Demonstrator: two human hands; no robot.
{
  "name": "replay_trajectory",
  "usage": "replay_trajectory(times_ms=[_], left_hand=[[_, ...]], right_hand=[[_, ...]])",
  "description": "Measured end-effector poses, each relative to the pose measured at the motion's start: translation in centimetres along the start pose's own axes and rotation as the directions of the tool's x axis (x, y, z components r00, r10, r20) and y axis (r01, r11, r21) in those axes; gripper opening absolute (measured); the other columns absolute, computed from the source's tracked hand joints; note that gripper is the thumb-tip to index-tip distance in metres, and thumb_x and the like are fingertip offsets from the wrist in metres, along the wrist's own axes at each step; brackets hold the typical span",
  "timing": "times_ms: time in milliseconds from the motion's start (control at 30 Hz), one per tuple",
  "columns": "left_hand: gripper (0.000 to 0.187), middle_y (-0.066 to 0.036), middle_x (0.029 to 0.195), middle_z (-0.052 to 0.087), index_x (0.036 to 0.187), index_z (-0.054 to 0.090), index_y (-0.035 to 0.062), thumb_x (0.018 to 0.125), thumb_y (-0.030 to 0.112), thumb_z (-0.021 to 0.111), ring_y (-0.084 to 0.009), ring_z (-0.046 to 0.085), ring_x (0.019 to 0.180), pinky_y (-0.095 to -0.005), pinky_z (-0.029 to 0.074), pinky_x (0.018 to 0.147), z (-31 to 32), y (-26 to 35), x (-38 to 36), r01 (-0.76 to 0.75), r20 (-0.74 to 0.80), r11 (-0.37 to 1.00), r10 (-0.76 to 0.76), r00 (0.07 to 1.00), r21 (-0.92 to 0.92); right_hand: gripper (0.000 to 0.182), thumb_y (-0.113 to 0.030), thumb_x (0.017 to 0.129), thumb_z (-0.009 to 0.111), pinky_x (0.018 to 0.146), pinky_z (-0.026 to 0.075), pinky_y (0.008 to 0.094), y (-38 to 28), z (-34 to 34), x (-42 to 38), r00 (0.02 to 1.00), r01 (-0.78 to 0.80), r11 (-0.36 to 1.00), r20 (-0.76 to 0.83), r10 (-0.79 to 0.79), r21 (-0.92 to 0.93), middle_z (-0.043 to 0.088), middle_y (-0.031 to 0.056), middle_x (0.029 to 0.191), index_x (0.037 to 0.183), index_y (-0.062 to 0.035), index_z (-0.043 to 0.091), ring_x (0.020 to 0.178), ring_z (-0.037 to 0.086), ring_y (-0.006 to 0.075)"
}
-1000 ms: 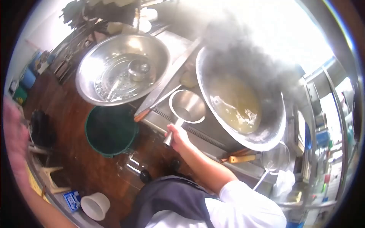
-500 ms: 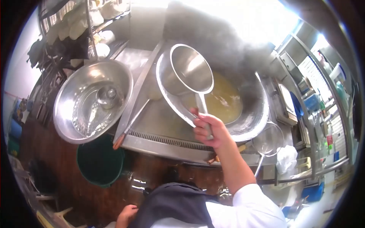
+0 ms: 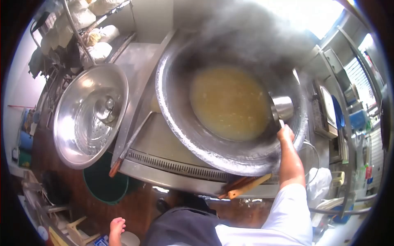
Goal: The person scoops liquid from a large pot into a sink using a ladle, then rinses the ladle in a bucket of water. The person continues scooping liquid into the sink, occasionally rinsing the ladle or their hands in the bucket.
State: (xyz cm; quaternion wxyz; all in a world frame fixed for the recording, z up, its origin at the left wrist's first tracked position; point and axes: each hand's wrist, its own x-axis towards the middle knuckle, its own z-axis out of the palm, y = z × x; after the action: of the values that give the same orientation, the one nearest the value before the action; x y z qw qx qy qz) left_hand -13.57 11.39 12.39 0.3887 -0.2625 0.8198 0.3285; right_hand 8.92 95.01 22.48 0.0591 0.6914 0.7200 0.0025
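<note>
My right hand (image 3: pixel 286 133) is closed on the handle of a metal dipper (image 3: pixel 282 108). The dipper is tipped on its side at the right inner wall of a large round wok (image 3: pixel 180 133), its mouth facing left. Cloudy yellowish liquid (image 3: pixel 230 102) lies in the wok, and steam rises behind it. Low at the left, my left hand (image 3: pixel 117 224) hangs beside my apron with its fingers curled; whether it holds anything is too small to tell.
A big metal bowl (image 3: pixel 65 127) with a small round metal item stands left. Beside it lies a long-handled ladle (image 3: pixel 137 133). Below is a green bin (image 3: pixel 106 184). Wooden handles (image 3: pixel 249 186) lie at the stove's front edge, and a white bag (image 3: pixel 319 183) hangs right.
My right hand has carried the dipper from above the wok's left side to its right wall and tilted it. My left hand has shifted left, and the view has moved.
</note>
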Motion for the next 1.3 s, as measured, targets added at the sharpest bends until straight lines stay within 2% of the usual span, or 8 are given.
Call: replay_trajectory(times_ms=[133,167,267,467,500,600,933,1300], left_hand=[[0.028,-0.001,0.089,0.063,0.106,0.059,0.0091,0.081,0.022,0.064,-0.0126,0.060,0.076,-0.0296,0.048,0.061,3.9,-0.6,-1.5,0.054,0.113,0.987,-0.071,0.991,0.154],[0.032,-0.001,0.089,0.064,0.110,0.059,0.0082,0.082,0.023,0.064,-0.0135,0.060,0.075,-0.0300,0.048,0.062,4.7,-0.5,-1.9,0.045,0.156,0.978,-0.078,0.985,0.203],[0.036,-0.002,0.093,0.063,0.114,0.058,0.0075,0.082,0.024,0.065,-0.0148,0.060,0.077,-0.0309,0.048,0.064,6.0,-1.4,-1.2,0.039,0.216,0.966,-0.096,0.972,0.255],[0.037,-0.003,0.100,0.062,0.115,0.056,0.0075,0.083,0.025,0.063,-0.0161,0.060,0.082,-0.0323,0.048,0.068,5.5,-1.4,-0.6,-0.011,0.180,0.992,-0.011,0.984,0.124],[0.037,-0.003,0.094,0.062,0.113,0.058,0.0068,0.082,0.025,0.065,-0.0142,0.059,0.076,-0.0294,0.047,0.060,5.3,-2.1,0.0,-0.007,0.164,0.996,-0.007,0.986,0.086],[0.033,-0.003,0.087,0.063,0.109,0.060,0.0080,0.081,0.025,0.066,-0.0120,0.058,0.068,-0.0265,0.046,0.052,4.6,-4.0,1.6,0.035,0.171,0.999,-0.037,0.985,0.016],[0.023,0.000,0.083,0.060,0.101,0.059,0.0125,0.083,0.025,0.064,-0.0115,0.055,0.064,-0.0276,0.045,0.051,2.0,-7.3,4.9,0.088,0.224,0.996,-0.078,0.971,-0.034],[0.023,0.000,0.081,0.060,0.101,0.061,0.0121,0.083,0.026,0.063,-0.0119,0.055,0.064,-0.0290,0.045,0.054,0.9,-9.2,5.3,0.058,0.238,0.984,-0.017,0.971,-0.167]], right_hand=[[0.035,-0.017,0.078,0.058,0.091,0.047,0.0394,-1.8,3.3,0.2,0.979,0.037,0.999,0.200,-0.030,-0.031,0.063,0.0173,0.111,0.111,-0.0045,0.057,0.107,0.059,0.0293],[0.036,-0.017,0.076,0.059,0.091,0.046,0.0398,-2.3,5.2,0.6,0.956,0.058,0.993,0.280,-0.085,0.103,0.062,0.0200,0.111,0.109,-0.0024,0.058,0.108,0.059,0.0302],[0.022,-0.010,0.072,0.059,0.050,0.051,0.0361,-6.5,5.7,-2.1,0.843,0.041,0.952,0.502,-0.195,0.302,0.064,0.0152,0.065,0.088,0.0039,0.063,0.057,0.065,0.0238],[0.016,-0.012,0.070,0.068,0.044,0.045,0.0311,-8.8,3.8,-6.9,0.637,0.025,0.858,0.653,-0.409,0.513,0.055,0.0036,0.063,0.077,-0.0025,0.057,0.049,0.054,0.0135],[0.016,-0.012,0.070,0.068,0.044,0.045,0.0311,-8.8,3.6,-7.7,0.643,0.027,0.855,0.646,-0.412,0.518,0.055,0.0036,0.063,0.077,-0.0025,0.057,0.049,0.054,0.0135],[0.013,-0.009,0.073,0.066,0.041,0.038,0.0270,-8.8,0.9,-11.8,0.516,-0.165,0.743,0.699,-0.495,0.648,0.050,0.0014,0.061,0.080,-0.0050,0.056,0.048,0.049,0.0114],[0.020,-0.016,0.077,0.067,0.043,0.038,0.0231,-8.7,-5.8,-25.2,0.496,-0.219,0.455,0.500,-0.710,0.863,0.049,-0.0012,0.065,0.089,-0.0059,0.054,0.050,0.048,0.0083],[0.026,-0.012,0.076,0.068,0.040,0.039,0.0243,-12.3,-7.4,-32.7,0.663,0.045,0.455,0.315,-0.679,0.889,0.050,0.0008,0.062,0.089,-0.0032,0.048,0.045,0.048,0.0093]])
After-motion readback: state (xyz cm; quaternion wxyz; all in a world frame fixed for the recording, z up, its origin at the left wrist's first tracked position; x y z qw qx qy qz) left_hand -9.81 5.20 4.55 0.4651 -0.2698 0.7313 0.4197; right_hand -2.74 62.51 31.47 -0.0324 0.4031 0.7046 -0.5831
